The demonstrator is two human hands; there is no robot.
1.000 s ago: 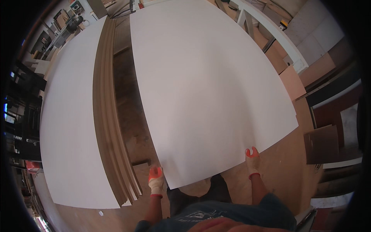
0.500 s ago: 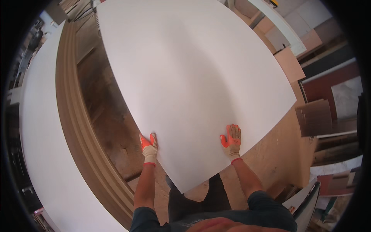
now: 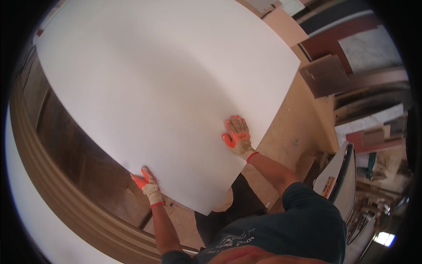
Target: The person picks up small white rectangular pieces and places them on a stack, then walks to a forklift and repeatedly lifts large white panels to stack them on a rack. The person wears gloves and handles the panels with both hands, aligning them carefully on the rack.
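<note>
A large white board [image 3: 176, 88] spreads in front of me, one corner pointing at my legs. My left hand [image 3: 148, 185], in a beige and orange work glove, holds the board's left edge. Its thumb lies over the top face, while the other fingers are partly hidden at the edge. Farther to the right, my right hand [image 3: 238, 135] wears a matching glove and rests flat on the white surface, fingers stretched out and thumb spread.
On the left stands a stack of thick brown-edged boards [image 3: 57, 185] with a white top. Brown floor [image 3: 285, 119] shows beyond the board's right edge. Dark red and brown panels [image 3: 325, 75] lie at the right, and a white panel with a dark edge [image 3: 336, 176] leans near my right elbow.
My view and body have turned to the right, so the board and the stack appear shifted left. Both hands keep their places on the board.
</note>
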